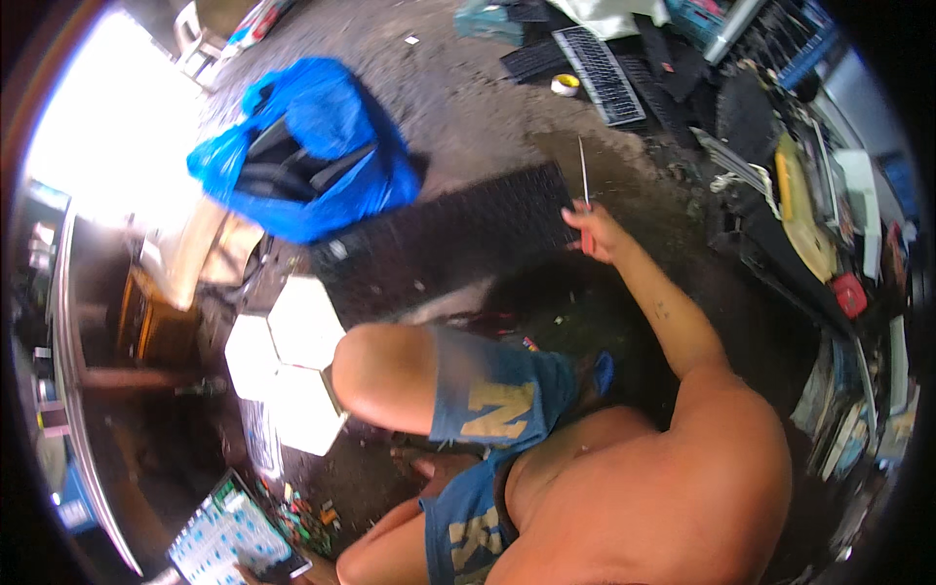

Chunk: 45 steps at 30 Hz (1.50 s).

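Observation:
My right hand (597, 234) is closed round a screwdriver with a red handle (587, 241) and a thin pale shaft pointing away from me. Its fingertips meet the right end of a long black keyboard (448, 234), blurred by motion, beside the blue bag. At the lower left edge, my left hand (255, 575) is mostly cut off. Its fingers lie at the bottom edge of a pale panel with blue dots and a dark border (229, 531); the panel is tilted. Small coloured scraps (307, 517) are scattered beside that panel.
A blue plastic bag (327, 112) full of black pieces stands ahead. Three bright white hexagonal panels (302, 322) sit by my knee. Several keyboards (597, 73) and a tape roll (565, 85) lie at the far right. Piled plastic parts (804, 210) line the right side.

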{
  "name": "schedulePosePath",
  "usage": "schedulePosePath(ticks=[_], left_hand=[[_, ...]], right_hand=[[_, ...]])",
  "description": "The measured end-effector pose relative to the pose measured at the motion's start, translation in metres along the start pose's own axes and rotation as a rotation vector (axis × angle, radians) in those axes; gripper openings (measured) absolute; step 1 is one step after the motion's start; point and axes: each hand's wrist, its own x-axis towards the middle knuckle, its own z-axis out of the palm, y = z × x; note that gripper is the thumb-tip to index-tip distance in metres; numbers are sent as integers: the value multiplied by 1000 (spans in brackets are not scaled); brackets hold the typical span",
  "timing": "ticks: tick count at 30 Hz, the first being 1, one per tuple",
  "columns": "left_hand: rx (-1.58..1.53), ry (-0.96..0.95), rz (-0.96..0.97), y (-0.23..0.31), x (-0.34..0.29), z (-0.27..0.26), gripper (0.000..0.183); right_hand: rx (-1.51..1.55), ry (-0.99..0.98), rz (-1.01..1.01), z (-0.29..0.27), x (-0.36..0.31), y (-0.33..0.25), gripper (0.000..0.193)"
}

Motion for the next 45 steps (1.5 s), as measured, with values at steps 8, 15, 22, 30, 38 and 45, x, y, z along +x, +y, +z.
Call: schedulePosePath(ticks=[8, 15, 22, 30, 38, 45], left_hand=[[-224, -27, -196, 35, -5, 81, 70], [-295, -35, -292, 50, -12, 90, 63], [-306, -21, -322, 62, -15, 77, 56], [-324, -3, -311, 66, -12, 79, 47], [-335, 3, -337, 51, -9, 85, 39], [-418, 16, -384, 56, -9, 44, 32]], right_hand=[[348, 577, 131, -133, -105, 134, 87], [905, 644, -156, -73, 5, 189, 33], [1268, 490, -672, -106, 123, -7, 46], [703, 249, -393, -137, 223, -15, 34], [267, 445, 298, 44, 87, 242, 27], [-1113, -38, -141, 164, 81, 114, 37]])
